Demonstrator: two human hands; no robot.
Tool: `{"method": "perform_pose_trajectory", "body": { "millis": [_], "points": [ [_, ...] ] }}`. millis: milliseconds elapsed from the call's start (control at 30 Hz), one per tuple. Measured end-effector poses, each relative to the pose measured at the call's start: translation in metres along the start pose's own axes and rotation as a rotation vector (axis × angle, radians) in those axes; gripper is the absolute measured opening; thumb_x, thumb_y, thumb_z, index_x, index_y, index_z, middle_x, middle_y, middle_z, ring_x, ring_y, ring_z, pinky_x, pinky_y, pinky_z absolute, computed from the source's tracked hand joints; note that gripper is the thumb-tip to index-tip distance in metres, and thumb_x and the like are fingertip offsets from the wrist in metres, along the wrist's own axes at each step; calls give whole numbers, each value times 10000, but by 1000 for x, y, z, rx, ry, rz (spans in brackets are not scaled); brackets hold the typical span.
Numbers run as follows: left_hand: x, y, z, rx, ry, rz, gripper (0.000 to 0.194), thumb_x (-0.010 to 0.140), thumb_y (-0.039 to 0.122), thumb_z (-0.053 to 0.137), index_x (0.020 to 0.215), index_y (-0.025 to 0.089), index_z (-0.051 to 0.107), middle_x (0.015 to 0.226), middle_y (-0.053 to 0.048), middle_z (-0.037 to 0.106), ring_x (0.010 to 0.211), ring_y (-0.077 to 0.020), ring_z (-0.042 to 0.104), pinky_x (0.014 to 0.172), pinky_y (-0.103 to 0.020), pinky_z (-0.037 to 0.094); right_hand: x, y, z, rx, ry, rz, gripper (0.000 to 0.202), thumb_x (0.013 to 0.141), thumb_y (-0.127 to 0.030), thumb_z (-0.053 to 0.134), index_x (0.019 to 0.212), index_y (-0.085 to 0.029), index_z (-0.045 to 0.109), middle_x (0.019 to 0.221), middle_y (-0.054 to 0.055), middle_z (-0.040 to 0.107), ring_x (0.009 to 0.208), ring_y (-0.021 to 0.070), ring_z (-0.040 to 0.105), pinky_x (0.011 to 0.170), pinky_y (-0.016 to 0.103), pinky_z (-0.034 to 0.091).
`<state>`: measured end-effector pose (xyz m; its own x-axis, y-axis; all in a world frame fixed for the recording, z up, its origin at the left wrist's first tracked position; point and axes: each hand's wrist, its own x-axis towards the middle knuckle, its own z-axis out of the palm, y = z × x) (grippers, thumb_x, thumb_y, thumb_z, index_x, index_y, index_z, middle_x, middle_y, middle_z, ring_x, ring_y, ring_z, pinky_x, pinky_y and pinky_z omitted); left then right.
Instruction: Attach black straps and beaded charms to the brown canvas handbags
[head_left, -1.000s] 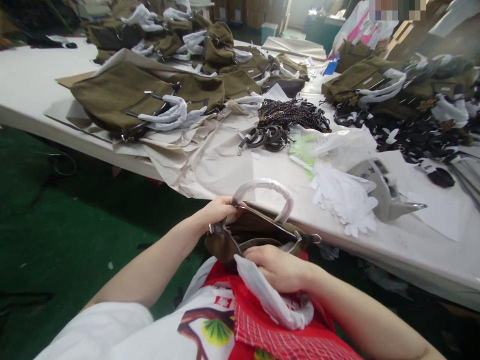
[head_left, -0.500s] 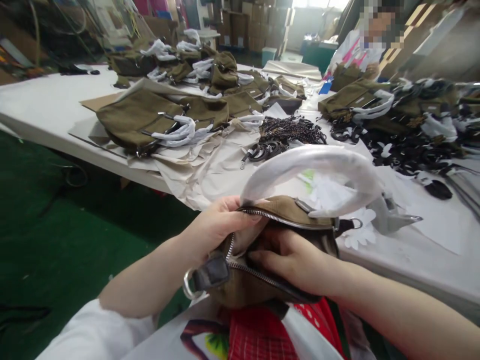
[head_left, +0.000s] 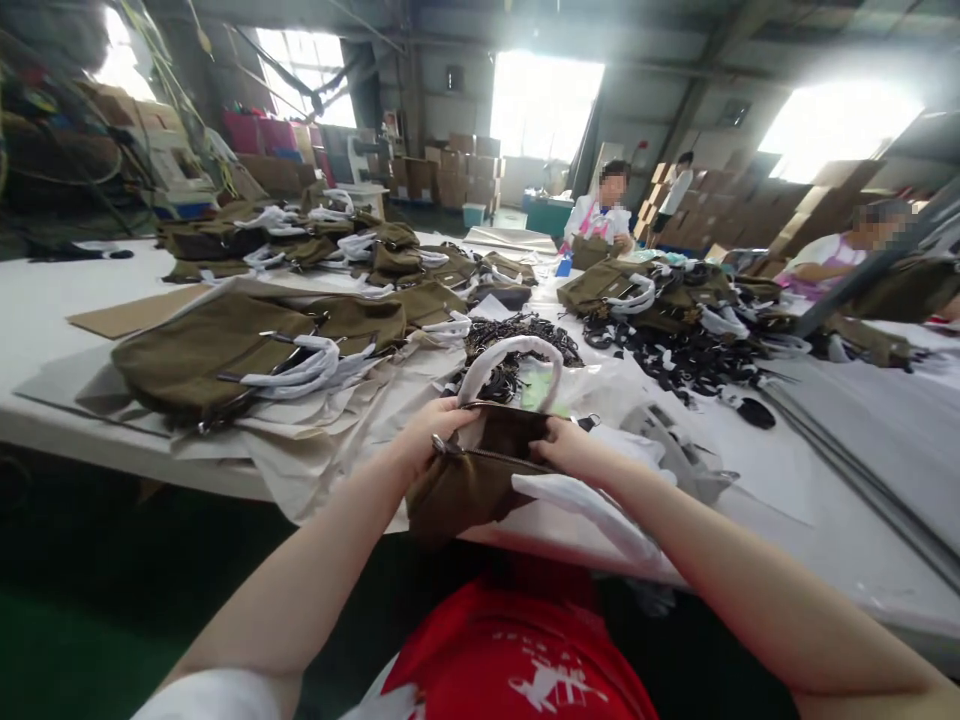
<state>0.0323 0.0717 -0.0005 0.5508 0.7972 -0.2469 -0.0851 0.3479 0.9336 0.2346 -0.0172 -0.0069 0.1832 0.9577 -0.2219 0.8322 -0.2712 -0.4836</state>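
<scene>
An olive-brown handbag (head_left: 459, 492) is held at the near edge of the table, its metal zipper (head_left: 499, 458) undone and its dark inside showing. My left hand (head_left: 429, 432) grips the left end of the opening, fingers closed over the rim. At the right end, my right hand (head_left: 568, 446) is closed on the rim, with some fingertips hidden inside the opening. One white-wrapped handle (head_left: 517, 346) arches up behind the opening. The other wrapped handle (head_left: 594, 512) hangs down the front, below my right forearm.
More olive bags (head_left: 214, 345) lie on brown paper at left, with another heap (head_left: 660, 285) at right. Dark cords (head_left: 525, 335) and black straps (head_left: 675, 345) are piled between. Clear plastic (head_left: 637, 400) lies right of my bag. Co-workers (head_left: 596, 220) sit across the table.
The handbag has moved forward, away from my body, onto the table edge. My right hand has come from deep inside it to the right rim. My view has tilted up.
</scene>
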Motion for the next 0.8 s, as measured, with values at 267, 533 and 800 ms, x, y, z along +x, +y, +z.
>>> {"method": "perform_pose_trajectory", "body": {
  "millis": [267, 533, 800],
  "points": [
    [-4, 10, -26, 679, -104, 161, 284, 636, 346, 648, 810, 135, 723, 692, 2, 696, 637, -171, 603, 603, -251, 458, -8, -39, 8, -215, 56, -536, 563, 705, -283, 688, 1238, -142, 574, 1222, 129, 626, 1140, 262, 561, 992, 331, 401],
    [-22, 12, -32, 1079, 151, 255, 299, 732, 291, 506, 872, 194, 752, 783, -4, 734, 747, -203, 638, 670, -266, 454, 15, -46, 30, -373, -139, -435, 413, 878, -468, 528, 1079, -150, 699, 1060, 146, 708, 961, 280, 646, 833, 352, 482],
    [-44, -4, -51, 1034, 180, 295, 352, 749, 322, 495, 974, 221, 746, 982, -19, 745, 922, -229, 663, 837, -294, 489, -24, -51, 25, -248, -238, -581, 386, 882, -421, 531, 1069, -130, 702, 1030, 140, 716, 897, 250, 662, 804, 329, 500]
  ]
}}
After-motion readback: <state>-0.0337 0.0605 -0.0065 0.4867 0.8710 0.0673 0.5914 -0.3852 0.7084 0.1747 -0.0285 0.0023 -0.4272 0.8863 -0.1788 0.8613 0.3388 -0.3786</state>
